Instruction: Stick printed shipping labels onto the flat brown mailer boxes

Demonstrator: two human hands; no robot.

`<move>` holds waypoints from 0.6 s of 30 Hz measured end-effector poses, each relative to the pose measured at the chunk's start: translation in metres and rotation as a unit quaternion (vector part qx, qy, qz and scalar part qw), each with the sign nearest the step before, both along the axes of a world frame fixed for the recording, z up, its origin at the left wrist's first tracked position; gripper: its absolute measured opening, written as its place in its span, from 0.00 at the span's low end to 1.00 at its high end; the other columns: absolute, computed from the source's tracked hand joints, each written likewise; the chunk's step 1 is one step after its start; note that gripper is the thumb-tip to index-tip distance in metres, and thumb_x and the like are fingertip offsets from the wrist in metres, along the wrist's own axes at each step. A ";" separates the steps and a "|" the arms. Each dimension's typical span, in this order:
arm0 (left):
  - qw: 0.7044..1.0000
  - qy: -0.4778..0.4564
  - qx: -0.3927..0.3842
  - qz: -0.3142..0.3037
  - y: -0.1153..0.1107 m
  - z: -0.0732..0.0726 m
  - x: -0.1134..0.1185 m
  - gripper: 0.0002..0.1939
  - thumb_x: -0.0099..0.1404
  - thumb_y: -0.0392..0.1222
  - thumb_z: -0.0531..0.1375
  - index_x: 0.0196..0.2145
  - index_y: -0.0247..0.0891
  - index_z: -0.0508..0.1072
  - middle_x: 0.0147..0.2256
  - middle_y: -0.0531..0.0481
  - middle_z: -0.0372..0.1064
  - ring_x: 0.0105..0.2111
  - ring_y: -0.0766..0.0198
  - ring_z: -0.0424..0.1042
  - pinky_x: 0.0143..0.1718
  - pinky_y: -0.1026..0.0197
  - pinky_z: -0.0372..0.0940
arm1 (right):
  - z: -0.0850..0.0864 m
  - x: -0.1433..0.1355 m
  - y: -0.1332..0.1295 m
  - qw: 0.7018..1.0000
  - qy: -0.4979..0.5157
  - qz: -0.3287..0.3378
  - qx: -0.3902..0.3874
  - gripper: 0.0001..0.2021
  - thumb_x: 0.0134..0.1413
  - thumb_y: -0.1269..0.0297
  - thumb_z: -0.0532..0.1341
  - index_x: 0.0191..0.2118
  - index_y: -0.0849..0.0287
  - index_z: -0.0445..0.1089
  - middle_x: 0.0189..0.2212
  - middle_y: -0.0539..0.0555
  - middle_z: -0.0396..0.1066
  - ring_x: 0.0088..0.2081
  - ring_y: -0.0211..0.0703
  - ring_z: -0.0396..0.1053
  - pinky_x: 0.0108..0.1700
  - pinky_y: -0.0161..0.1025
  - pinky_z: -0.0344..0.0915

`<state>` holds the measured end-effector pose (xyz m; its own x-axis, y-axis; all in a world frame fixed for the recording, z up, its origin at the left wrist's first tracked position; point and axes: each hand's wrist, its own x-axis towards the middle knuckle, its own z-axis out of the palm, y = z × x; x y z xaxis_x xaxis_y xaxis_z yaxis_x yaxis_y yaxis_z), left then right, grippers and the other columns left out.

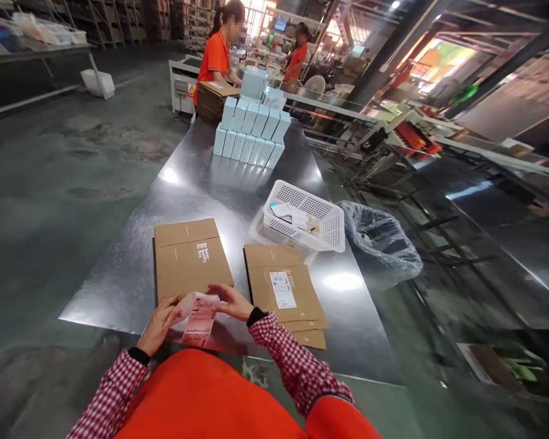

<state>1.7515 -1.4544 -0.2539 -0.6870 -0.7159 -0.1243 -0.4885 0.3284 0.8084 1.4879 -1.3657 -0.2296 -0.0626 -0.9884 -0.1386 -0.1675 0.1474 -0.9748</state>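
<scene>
A strip of printed shipping labels [198, 323], white but tinted reddish, hangs between my hands at the table's near edge. Its upper end curls over at the left, where my left hand [161, 322] grips it with the fingers together. My right hand [231, 301] pinches the strip's upper right edge. Just beyond my hands lies a stack of flat brown cardboard cartons [187, 259] with white print. Right of it sits a second flat carton stack [274, 262], its top piece bearing a white shipping label [282, 290].
A white perforated plastic basket [333, 228] with papers inside stands on the metal table [137, 244]. Light-blue boxes [249, 149] are stacked farther back, beside brown cartons [210, 103]. A bin with a clear liner [388, 268] stands to the right. Two people in orange [213, 61] work beyond.
</scene>
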 end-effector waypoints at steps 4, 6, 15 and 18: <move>1.000 -0.001 0.010 0.001 0.012 0.025 0.020 0.25 0.63 0.53 0.56 0.54 0.39 0.68 0.60 0.40 0.59 0.60 0.50 0.60 0.58 0.47 0.58 | 0.002 0.033 -0.015 1.000 -0.008 -0.020 -0.019 0.20 0.47 0.48 0.64 0.37 0.61 0.73 0.32 0.53 0.72 0.33 0.40 0.68 0.37 0.39 0.66; 0.999 0.021 0.007 0.022 0.019 0.045 0.021 0.35 0.60 0.52 0.60 0.61 0.41 0.58 0.62 0.40 0.56 0.61 0.50 0.58 0.59 0.48 0.58 | 0.012 0.035 -0.018 0.999 0.003 0.028 -0.022 0.18 0.47 0.49 0.64 0.36 0.61 0.73 0.29 0.52 0.72 0.32 0.40 0.67 0.36 0.38 0.65; 0.987 0.004 -0.013 0.158 0.022 0.058 -0.014 0.23 0.67 0.56 0.49 0.38 0.35 0.73 0.28 0.49 0.73 0.26 0.61 0.71 0.29 0.61 0.67 | 0.015 0.062 -0.037 0.999 0.001 -0.024 -0.041 0.16 0.53 0.49 0.58 0.30 0.58 0.69 0.24 0.51 0.68 0.26 0.39 0.65 0.29 0.37 0.65; 0.989 -0.010 -0.028 0.142 0.025 0.041 0.003 0.22 0.68 0.54 0.47 0.42 0.37 0.74 0.34 0.47 0.76 0.31 0.60 0.74 0.32 0.62 0.68 | 0.008 0.036 -0.061 0.995 0.048 -0.082 -0.041 0.17 0.57 0.49 0.51 0.31 0.58 0.65 0.23 0.51 0.65 0.25 0.39 0.63 0.27 0.37 0.65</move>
<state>1.7547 -1.4294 -0.2134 -0.4543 -0.8862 -0.0907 -0.5829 0.2188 0.7825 1.5240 -1.4270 -0.2213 -0.2324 -0.9716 -0.0444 -0.2404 0.1016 -0.9653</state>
